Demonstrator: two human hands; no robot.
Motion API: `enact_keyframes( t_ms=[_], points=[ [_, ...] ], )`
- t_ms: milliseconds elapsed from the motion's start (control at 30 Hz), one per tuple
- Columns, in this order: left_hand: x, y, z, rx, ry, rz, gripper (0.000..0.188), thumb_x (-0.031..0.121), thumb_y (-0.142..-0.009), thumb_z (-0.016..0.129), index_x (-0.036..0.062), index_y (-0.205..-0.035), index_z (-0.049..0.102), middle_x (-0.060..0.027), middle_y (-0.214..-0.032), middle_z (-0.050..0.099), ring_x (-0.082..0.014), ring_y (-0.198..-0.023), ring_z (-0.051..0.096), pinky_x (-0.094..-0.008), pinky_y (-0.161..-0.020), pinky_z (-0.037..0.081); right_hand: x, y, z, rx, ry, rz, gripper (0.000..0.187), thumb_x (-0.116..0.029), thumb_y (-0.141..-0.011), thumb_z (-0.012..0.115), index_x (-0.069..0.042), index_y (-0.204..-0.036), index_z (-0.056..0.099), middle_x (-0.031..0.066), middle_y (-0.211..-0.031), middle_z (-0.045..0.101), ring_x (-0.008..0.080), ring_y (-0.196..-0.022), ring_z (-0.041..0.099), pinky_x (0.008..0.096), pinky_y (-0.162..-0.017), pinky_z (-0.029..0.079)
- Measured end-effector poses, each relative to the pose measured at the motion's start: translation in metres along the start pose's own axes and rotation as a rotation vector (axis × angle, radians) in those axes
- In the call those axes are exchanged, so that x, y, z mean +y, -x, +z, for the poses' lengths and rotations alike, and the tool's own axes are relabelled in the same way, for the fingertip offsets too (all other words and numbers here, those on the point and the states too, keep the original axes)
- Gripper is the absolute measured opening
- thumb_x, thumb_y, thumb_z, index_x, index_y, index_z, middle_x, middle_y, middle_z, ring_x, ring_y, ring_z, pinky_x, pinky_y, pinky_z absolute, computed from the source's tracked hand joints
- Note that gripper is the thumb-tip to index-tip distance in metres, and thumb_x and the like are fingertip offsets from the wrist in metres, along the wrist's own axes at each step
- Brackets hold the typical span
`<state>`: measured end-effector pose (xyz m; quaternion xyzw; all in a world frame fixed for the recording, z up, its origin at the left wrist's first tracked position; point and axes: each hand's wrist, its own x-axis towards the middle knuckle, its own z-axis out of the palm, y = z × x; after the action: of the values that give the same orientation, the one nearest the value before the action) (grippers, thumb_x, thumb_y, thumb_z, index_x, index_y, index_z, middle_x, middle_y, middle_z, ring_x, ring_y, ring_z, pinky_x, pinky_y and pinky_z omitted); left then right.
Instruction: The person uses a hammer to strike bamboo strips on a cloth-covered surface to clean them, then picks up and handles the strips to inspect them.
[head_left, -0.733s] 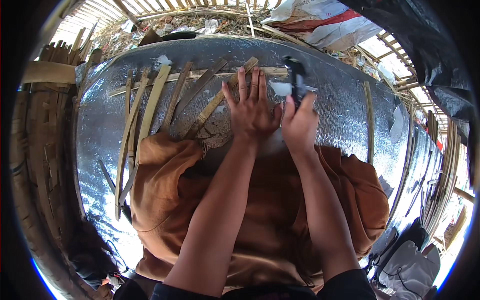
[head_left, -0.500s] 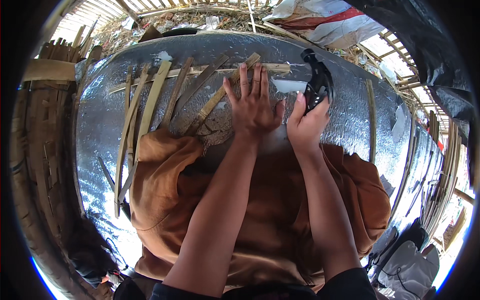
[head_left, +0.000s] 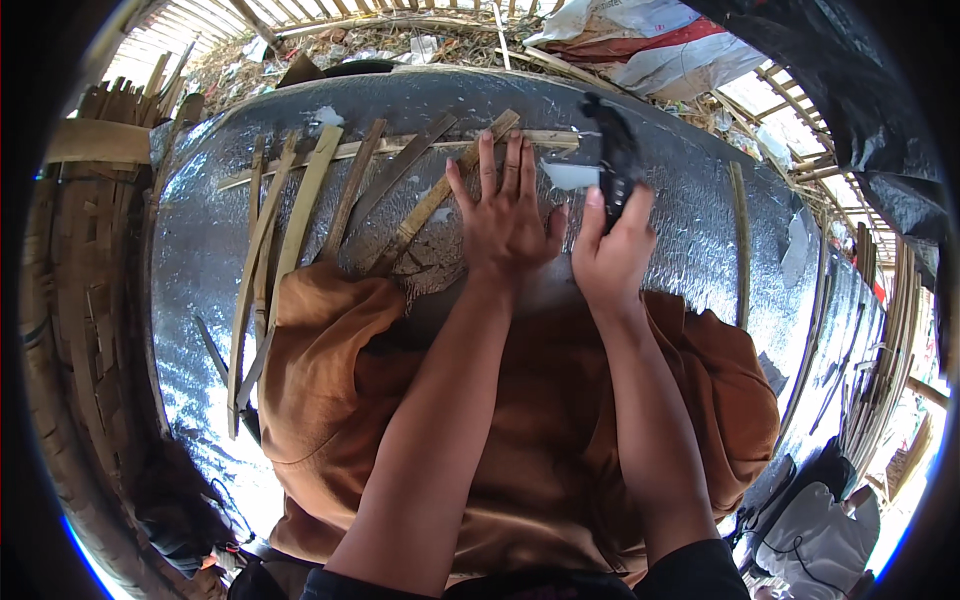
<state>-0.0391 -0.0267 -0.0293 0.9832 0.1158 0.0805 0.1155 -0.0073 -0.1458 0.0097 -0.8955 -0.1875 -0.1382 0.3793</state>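
My left hand [head_left: 508,215] lies flat with its fingers spread, the fingertips on the upper end of a slanted bamboo strip [head_left: 425,212]. That end crosses over a long horizontal bamboo strip [head_left: 548,138]. To the right, my right hand [head_left: 612,250] is closed round the handle of a black claw hammer [head_left: 618,150], held up with its head away from me and blurred by motion. Several more strips, among them a pale green one [head_left: 308,195], lie side by side to the left, their far ends at the horizontal strip.
Silver foil sheeting [head_left: 690,235] covers the surface beneath everything. Brown cloth [head_left: 530,450] spreads over my lap. A lone strip [head_left: 741,240] lies at right. Bamboo poles [head_left: 75,300] line the left side; a white and red sack [head_left: 650,50] and black plastic [head_left: 850,70] are at far right.
The hammer has swung left and its head has tilted, as my right hand turned slightly. My left hand and the strips stay in place.
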Motion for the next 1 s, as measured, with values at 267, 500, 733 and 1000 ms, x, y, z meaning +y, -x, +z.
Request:
enact_keyframes(
  t_ms=[267, 500, 733, 1000],
  points=[
    [-0.003, 0.0, 0.002, -0.057, -0.094, -0.003, 0.086, 0.056, -0.095, 0.042, 0.0039, -0.161, 0.026, -0.0062, -0.171, 0.02, -0.0341, -0.159, 0.006, -0.0693, -0.122, 0.001, -0.005, 0.005, 0.0, -0.104, 0.049, 0.042, 0.036, -0.019, -0.098, 0.062, 0.002, -0.124, 0.049, 0.0245, -0.075, 0.067, 0.0451, -0.065, 0.069, 0.0528, -0.058, 0.054],
    [-0.005, -0.001, 0.002, -0.027, -0.058, -0.001, 0.087, 0.056, -0.093, 0.045, 0.0042, -0.161, 0.027, -0.0065, -0.171, 0.02, -0.0346, -0.159, 0.007, -0.0705, -0.121, 0.002, 0.002, 0.004, 0.009, -0.321, 0.24, 0.243, 0.03, -0.016, -0.099, 0.06, 0.003, -0.119, 0.048, 0.0231, -0.072, 0.066, 0.0459, -0.067, 0.069, 0.0512, -0.054, 0.052],
    [-0.002, -0.003, 0.007, -0.016, -0.062, 0.001, 0.088, 0.057, -0.093, 0.045, 0.005, -0.162, 0.026, -0.0066, -0.171, 0.02, -0.035, -0.159, 0.007, -0.0702, -0.121, 0.002, 0.01, 0.008, 0.012, -0.333, 0.273, 0.195, 0.027, -0.014, -0.099, 0.063, 0.003, -0.113, 0.048, 0.021, -0.069, 0.066, 0.0451, -0.066, 0.07, 0.0507, -0.052, 0.053],
    [-0.001, -0.003, 0.0, -0.047, -0.059, -0.012, 0.088, 0.056, -0.094, 0.044, 0.0051, -0.162, 0.023, -0.0057, -0.172, 0.017, -0.0337, -0.159, 0.004, -0.0697, -0.121, 0.001, -0.002, 0.004, 0.003, -0.115, 0.14, 0.17, 0.025, -0.01, -0.099, 0.061, 0.007, -0.111, 0.046, 0.0182, -0.068, 0.067, 0.0421, -0.068, 0.073, 0.0473, -0.052, 0.055]
  ],
)
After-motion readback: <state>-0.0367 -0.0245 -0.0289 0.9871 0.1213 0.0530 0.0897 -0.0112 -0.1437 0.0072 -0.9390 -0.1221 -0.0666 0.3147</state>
